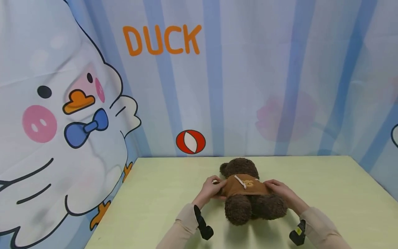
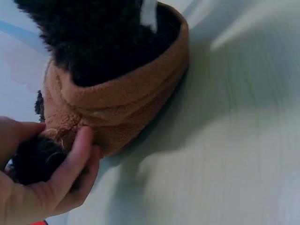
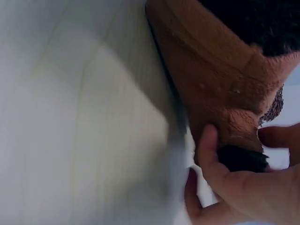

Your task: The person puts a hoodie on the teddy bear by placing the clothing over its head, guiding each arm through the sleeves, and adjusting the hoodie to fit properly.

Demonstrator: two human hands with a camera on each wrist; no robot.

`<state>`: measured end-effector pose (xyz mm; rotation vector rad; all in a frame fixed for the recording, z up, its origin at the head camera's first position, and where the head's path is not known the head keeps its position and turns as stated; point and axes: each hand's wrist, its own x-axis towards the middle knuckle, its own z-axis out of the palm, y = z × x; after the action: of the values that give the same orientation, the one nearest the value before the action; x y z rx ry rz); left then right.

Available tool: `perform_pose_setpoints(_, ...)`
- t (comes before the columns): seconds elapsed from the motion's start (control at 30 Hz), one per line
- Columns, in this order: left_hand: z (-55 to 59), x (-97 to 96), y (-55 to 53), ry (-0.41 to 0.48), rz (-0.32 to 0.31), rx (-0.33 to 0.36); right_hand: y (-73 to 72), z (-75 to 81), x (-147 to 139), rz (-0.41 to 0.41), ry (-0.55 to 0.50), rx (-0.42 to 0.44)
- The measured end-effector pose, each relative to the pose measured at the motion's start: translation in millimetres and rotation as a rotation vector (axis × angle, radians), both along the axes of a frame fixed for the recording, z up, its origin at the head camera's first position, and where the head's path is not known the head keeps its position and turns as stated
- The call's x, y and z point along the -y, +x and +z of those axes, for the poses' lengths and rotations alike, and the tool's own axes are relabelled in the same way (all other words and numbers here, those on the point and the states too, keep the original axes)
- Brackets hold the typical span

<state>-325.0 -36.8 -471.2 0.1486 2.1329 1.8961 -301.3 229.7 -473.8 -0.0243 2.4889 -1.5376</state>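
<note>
A dark brown plush teddy bear (image 1: 238, 209) in an orange-brown sweatshirt (image 1: 231, 186) lies on the table, its feet toward me. A pale drawstring (image 1: 240, 182) and a small bear print mark the front of the shirt. At the bear's left side in the head view, my left hand (image 1: 210, 188) grips one arm; the left wrist view has thumb and fingers curled round its furry paw (image 2: 35, 159) and sleeve. My right hand (image 1: 284, 192) holds the opposite arm, with fingers about the sleeve end and dark paw (image 3: 241, 159) in the right wrist view.
The pale yellow table (image 1: 161, 193) reaches back to a blue striped curtain (image 1: 236, 86) printed with a duck and a red ball. Dark straps with small black devices (image 1: 205, 228) sit at both wrists.
</note>
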Motion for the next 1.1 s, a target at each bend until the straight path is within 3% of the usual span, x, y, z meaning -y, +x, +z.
perform_pose_setpoints(0.17,-6.0,1.2,-0.6,0.080,0.024,0.005,-4.7,-7.6,-7.7,-0.062,-0.128,0.039)
perform_pose_setpoints(0.3,-7.0,9.2,-2.3,0.051,0.013,0.000,-18.6,-18.7,-21.4,0.000,-0.231,0.019)
perform_pose_setpoints(0.4,-7.0,13.9,-3.9,0.004,0.007,-0.014,-20.7,-18.2,-21.4,0.016,-0.208,-0.027)
perform_pose_setpoints(0.47,-6.8,15.9,-2.5,-0.019,-0.018,-0.045,-14.6,-11.9,-14.7,-0.014,-0.114,-0.074)
perform_pose_setpoints(0.5,-6.9,16.9,-0.6,-0.057,-0.037,-0.088,-11.5,-10.0,-12.5,-0.007,-0.067,-0.107)
perform_pose_setpoints(0.57,-7.2,18.1,5.8,-0.229,-0.101,-0.262,-4.3,-6.7,-9.3,0.040,0.065,-0.220)
perform_pose_setpoints(0.7,-7.2,16.5,27.1,-0.750,-0.203,-0.739,17.5,2.8,-8.7,0.255,0.344,-0.534)
perform_pose_setpoints(0.77,-6.5,12.2,37.8,-0.923,-0.257,-0.926,30.2,8.7,-4.1,0.346,0.459,-0.693)
perform_pose_setpoints(0.83,-6.9,6.2,45.0,-0.990,-0.294,-1.064,40.3,11.3,2.9,0.400,0.513,-0.836)
perform_pose_setpoints(0.93,-9.3,-5.1,49.0,-0.948,-0.281,-1.191,48.4,7.0,15.0,0.363,0.532,-0.977)
perform_pose_setpoints(1.03,-11.6,-14.8,49.3,-0.874,-0.250,-1.245,49.4,-2.9,20.4,0.268,0.541,-1.052)
perform_pose_setpoints(1.1,-11.5,-19.7,50.7,-0.846,-0.257,-1.252,49.9,-6.2,24.0,0.215,0.546,-1.050)
